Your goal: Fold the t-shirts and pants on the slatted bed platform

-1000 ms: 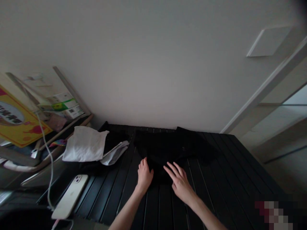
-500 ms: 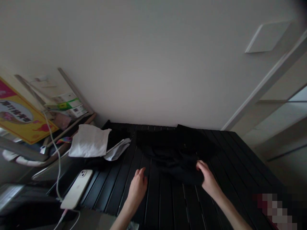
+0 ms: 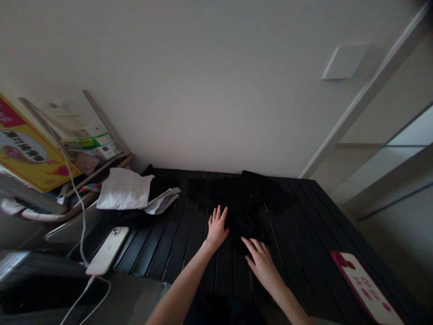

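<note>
Okay, from my remote seat I counted two hands, both the person's own, and one black garment (image 3: 237, 194) spread on a black slatted table (image 3: 304, 234). The left hand (image 3: 217, 228) was open, palm down and fingers spread, with its fingertips lying over the garment's near edge. The right hand (image 3: 261, 264) was open too, fingers extended, its fingertips on a bunched fold of the garment; I could not tell whether they were pressing. Neither hand was closed on anything.

Left of the garment lay one white cloth (image 3: 123, 189) and one pale grey folded piece (image 3: 162, 201), the piece just beside the cloth and partly against it. Nearer the table's left edge sat one white phone (image 3: 107, 250), with one white cable (image 3: 79, 216) running past it. At the lower right corner of the table lay one red-and-white board (image 3: 363, 289).

Compared with the frame half a second earlier, the right hand had moved in from the garment's right side, where it was curled at the edge, and the left hand had moved up off the bare slats onto the garment. The hands now sat close together, and the garment's near part looked more gathered.
</note>
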Demonstrator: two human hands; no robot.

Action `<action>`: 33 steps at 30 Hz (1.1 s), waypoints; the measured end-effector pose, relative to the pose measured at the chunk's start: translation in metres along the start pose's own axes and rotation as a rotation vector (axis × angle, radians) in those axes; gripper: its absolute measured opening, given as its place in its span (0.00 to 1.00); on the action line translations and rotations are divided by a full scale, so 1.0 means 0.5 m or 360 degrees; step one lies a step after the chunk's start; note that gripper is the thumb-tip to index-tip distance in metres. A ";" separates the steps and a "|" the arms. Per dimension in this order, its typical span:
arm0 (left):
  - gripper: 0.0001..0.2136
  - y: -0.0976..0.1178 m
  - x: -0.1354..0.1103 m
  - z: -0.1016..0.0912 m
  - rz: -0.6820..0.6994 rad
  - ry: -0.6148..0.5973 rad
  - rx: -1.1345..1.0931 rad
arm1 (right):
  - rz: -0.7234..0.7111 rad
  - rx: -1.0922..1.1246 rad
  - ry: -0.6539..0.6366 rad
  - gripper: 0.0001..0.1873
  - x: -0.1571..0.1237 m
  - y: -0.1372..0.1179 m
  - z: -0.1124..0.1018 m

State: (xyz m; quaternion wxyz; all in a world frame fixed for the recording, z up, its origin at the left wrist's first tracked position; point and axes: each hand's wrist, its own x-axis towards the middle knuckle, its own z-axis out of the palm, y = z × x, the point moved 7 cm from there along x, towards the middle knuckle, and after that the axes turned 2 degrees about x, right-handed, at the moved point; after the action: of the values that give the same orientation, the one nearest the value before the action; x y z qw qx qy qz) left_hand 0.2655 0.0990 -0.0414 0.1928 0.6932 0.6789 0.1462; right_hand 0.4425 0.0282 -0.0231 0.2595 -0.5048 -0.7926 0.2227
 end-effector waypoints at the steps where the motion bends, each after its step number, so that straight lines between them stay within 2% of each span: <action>1: 0.42 -0.002 0.008 -0.005 -0.0028 -0.0007 0.0001 | 0.0026 0.0108 -0.0017 0.17 0.003 -0.009 0.001; 4: 0.39 -0.014 0.024 -0.029 -0.0068 -0.0014 -0.0076 | 0.0076 0.0616 -0.0059 0.12 0.004 -0.024 -0.037; 8: 0.32 -0.034 0.024 -0.068 -0.0106 0.0193 -0.0188 | 0.0127 0.1332 -0.0040 0.10 -0.017 -0.026 -0.134; 10: 0.35 -0.039 0.020 -0.069 -0.0121 0.0259 -0.0199 | 0.0159 0.1665 0.0100 0.11 -0.029 -0.015 -0.174; 13: 0.35 -0.034 0.015 -0.049 -0.0106 0.0238 -0.0197 | 0.0273 0.1941 0.0264 0.14 -0.043 0.007 -0.197; 16: 0.29 -0.032 0.003 -0.048 -0.0122 0.0292 -0.0181 | 0.0321 0.1836 0.0374 0.13 -0.050 0.027 -0.213; 19: 0.21 -0.049 -0.029 -0.085 -0.0146 0.0423 -0.0152 | 0.0438 0.1416 0.0715 0.12 -0.070 0.081 -0.258; 21: 0.17 -0.075 -0.058 -0.132 -0.0174 0.0523 -0.0118 | 0.0591 0.0991 0.0920 0.16 -0.091 0.129 -0.294; 23: 0.15 -0.113 -0.088 -0.190 -0.0227 0.0631 -0.0073 | 0.0724 0.0655 0.1041 0.20 -0.110 0.175 -0.323; 26: 0.16 -0.173 -0.117 -0.272 -0.0291 0.0740 -0.0002 | 0.0857 0.0385 0.1179 0.23 -0.126 0.224 -0.349; 27: 0.16 -0.189 -0.121 -0.292 -0.0292 0.0732 0.0022 | 0.0865 0.0335 0.1132 0.23 -0.121 0.230 -0.347; 28: 0.17 -0.203 -0.121 -0.305 -0.0285 0.0698 0.0047 | 0.0856 0.0284 0.1000 0.22 -0.111 0.231 -0.337; 29: 0.18 -0.215 -0.120 -0.313 -0.0280 0.0644 0.0076 | 0.0816 0.0248 0.0766 0.19 -0.096 0.226 -0.316; 32: 0.15 -0.235 -0.113 -0.311 -0.0314 0.0485 0.0170 | 0.0595 0.0168 -0.0220 0.12 -0.067 0.188 -0.203; 33: 0.14 -0.235 -0.112 -0.305 -0.0333 0.0471 0.0196 | 0.0525 0.0123 -0.0424 0.11 -0.066 0.176 -0.170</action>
State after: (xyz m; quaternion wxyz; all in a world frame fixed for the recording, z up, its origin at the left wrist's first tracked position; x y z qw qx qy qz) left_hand 0.0887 0.0542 0.0420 0.0623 0.6004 0.7758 0.1839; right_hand 0.5685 0.0400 -0.0181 0.1318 -0.5834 -0.7174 0.3571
